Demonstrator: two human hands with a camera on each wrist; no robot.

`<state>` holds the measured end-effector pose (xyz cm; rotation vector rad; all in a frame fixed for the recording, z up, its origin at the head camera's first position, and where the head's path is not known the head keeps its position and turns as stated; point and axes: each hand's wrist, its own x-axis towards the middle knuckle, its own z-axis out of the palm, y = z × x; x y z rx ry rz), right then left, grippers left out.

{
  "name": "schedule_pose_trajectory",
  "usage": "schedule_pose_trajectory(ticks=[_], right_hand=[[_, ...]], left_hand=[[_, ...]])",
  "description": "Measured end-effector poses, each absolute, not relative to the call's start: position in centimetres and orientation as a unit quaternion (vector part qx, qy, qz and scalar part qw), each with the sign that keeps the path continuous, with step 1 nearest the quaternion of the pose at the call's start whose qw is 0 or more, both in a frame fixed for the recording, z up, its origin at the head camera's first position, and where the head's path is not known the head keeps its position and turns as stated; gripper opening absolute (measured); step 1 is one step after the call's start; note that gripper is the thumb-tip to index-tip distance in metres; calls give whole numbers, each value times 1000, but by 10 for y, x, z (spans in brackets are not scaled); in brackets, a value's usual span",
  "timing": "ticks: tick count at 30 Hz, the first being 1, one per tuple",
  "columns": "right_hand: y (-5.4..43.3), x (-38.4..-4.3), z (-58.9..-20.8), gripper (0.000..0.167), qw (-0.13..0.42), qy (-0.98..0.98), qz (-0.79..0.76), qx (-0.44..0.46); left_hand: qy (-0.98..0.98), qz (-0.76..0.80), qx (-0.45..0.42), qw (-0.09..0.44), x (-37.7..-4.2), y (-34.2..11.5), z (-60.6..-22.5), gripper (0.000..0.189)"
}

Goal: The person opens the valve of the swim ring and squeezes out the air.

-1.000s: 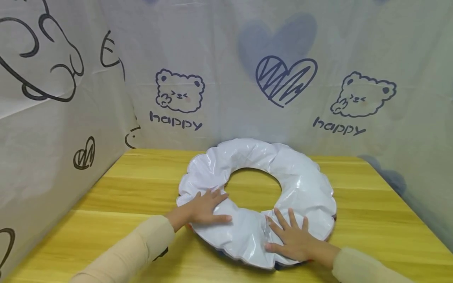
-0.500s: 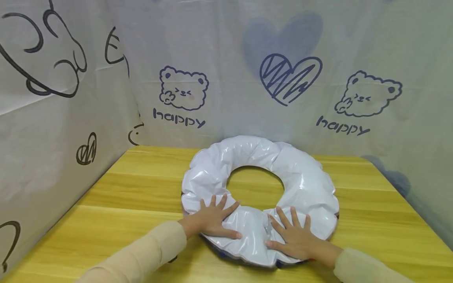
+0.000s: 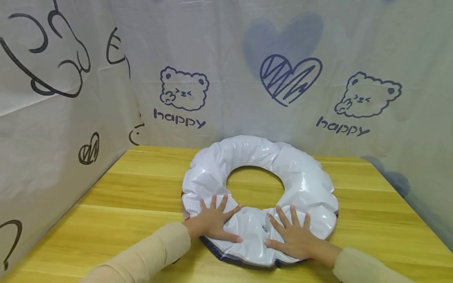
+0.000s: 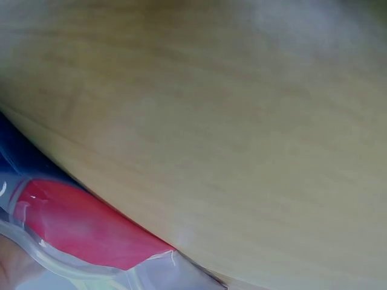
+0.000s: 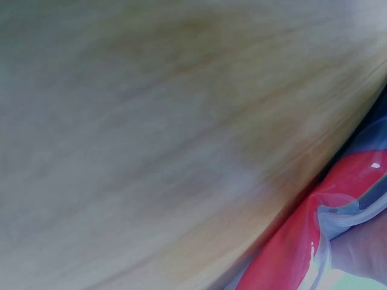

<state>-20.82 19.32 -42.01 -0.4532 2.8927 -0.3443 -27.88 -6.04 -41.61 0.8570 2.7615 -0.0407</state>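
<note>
A white inflatable swim ring (image 3: pixel 301 169) lies flat on the wooden table, puffy and creased, with a round hole in its middle. My left hand (image 3: pixel 215 222) presses on its near left part, fingers spread straight. On the near right part rests my right hand (image 3: pixel 295 237), its fingers also spread. A small clear valve (image 3: pixel 264 228) shows between the two hands. Both wrist views catch the ring's underside edge, with a red patch (image 4: pixel 84 223) and dark blue in the left one and a red patch (image 5: pixel 290 241) in the right one.
The yellow wood-grain table (image 3: pixel 141 177) reaches back to a pale cloth backdrop (image 3: pixel 230 98) printed with bears, hearts and the word "happy". Another printed cloth (image 3: pixel 53 125) hangs along the left side.
My left hand has slid right and a little nearer on the ring, its fingers spreading wider. The right hand stays about where it was. The valve between the hands now shows more plainly.
</note>
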Motion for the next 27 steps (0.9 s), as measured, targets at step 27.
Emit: schedule_pose_trajectory(ticks=[27], right_hand=[[190,-212,-426,82,102,980,-102,-136]], left_hand=[[923,14,382,36,-247,-33,-418,91]])
